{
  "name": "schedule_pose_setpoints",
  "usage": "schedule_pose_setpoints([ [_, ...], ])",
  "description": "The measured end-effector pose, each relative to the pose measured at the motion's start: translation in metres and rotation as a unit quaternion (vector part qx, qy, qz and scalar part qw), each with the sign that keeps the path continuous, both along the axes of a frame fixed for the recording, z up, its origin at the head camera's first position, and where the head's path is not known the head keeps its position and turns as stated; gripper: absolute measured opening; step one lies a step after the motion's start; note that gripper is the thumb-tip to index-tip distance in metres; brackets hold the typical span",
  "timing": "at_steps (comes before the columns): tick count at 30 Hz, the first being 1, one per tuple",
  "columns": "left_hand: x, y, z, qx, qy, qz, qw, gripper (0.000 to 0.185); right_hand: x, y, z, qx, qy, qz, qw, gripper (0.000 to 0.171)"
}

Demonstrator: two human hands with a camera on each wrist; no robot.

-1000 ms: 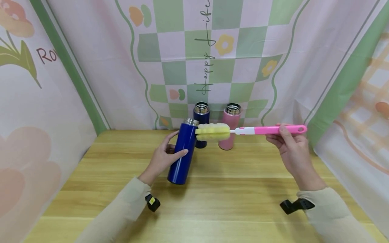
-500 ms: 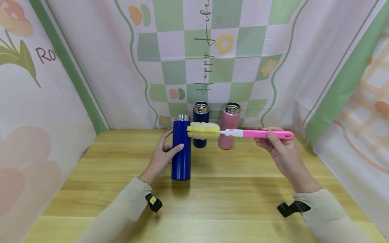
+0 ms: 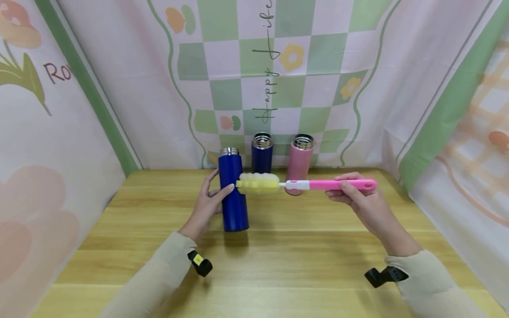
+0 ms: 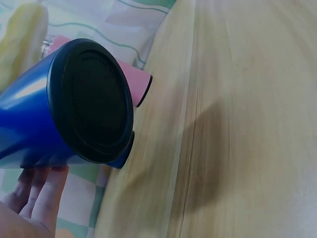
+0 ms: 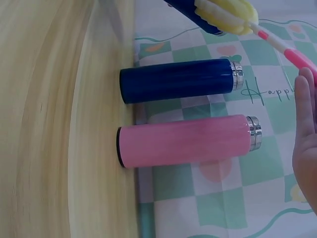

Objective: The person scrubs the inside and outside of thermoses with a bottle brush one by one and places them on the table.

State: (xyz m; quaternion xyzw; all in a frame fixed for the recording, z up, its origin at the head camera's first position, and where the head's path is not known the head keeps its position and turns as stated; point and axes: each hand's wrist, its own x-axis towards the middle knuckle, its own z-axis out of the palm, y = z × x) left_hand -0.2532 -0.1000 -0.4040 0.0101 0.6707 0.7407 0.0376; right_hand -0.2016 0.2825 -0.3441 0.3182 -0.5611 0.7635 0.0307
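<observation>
My left hand (image 3: 205, 206) grips a blue vacuum flask (image 3: 233, 198), lidless, lifted off the table and leaning slightly left at its steel mouth. Its black base (image 4: 91, 101) fills much of the left wrist view. In my right hand (image 3: 363, 202) is a bottle brush (image 3: 338, 185), held level by its pink handle between thumb and fingers. The brush's yellow and white sponge head (image 3: 259, 182) points left, in front of or against the flask's side; whether they touch I cannot tell. The right wrist view has the sponge head (image 5: 230, 15) at its top.
Behind the hands, a dark blue flask (image 3: 262, 152) and a pink flask (image 3: 300, 161) stand upright without lids near the back of the wooden table (image 3: 294, 265). A checked cloth (image 3: 274, 57) hangs behind them.
The blue flask has shifted left and swung from leaning right to leaning slightly left. My right hand has brought the brush leftward and a little lower in view.
</observation>
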Motion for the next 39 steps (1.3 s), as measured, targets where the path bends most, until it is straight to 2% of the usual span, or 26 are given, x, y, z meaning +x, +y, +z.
schedule_pose_setpoints([
  [3, 0.0, -0.002, 0.0, 0.011, -0.003, 0.007, 0.9999, 0.079, 0.003, 0.002, 0.001, 0.035, -0.002, -0.003, 0.999, 0.025],
  [8, 0.0, -0.003, 0.0, 0.017, -0.006, 0.014, 0.9997, 0.077, 0.005, 0.007, 0.001, 0.07, 0.002, 0.017, 0.997, 0.026],
  [15, -0.002, -0.004, 0.001, 0.024, -0.013, 0.023, 0.9994, 0.075, 0.004, 0.012, 0.003, 0.091, 0.013, 0.042, 0.995, 0.026],
  [19, -0.002, -0.005, 0.001, 0.03, -0.017, 0.025, 0.9991, 0.075, 0.003, 0.012, 0.003, 0.089, 0.02, 0.039, 0.995, 0.025],
  [24, -0.001, -0.004, 0.001, 0.036, -0.028, 0.012, 0.9989, 0.074, 0.003, 0.01, 0.003, 0.082, 0.022, 0.027, 0.996, 0.026],
  [29, 0.002, -0.004, -0.001, 0.033, -0.039, -0.002, 0.9987, 0.074, 0.002, 0.008, 0.002, 0.091, 0.027, -0.009, 0.995, 0.027],
  [32, 0.003, -0.005, -0.002, 0.036, -0.04, -0.009, 0.9985, 0.072, 0.001, 0.007, 0.003, 0.079, 0.028, -0.019, 0.996, 0.027],
  [37, 0.005, -0.005, -0.001, 0.032, -0.034, -0.017, 0.9988, 0.069, 0.0, 0.004, 0.005, 0.045, 0.023, -0.005, 0.999, 0.026],
  [39, 0.006, -0.004, -0.001, 0.025, -0.033, -0.02, 0.9989, 0.068, 0.0, 0.003, 0.006, 0.039, 0.024, -0.016, 0.999, 0.026],
])
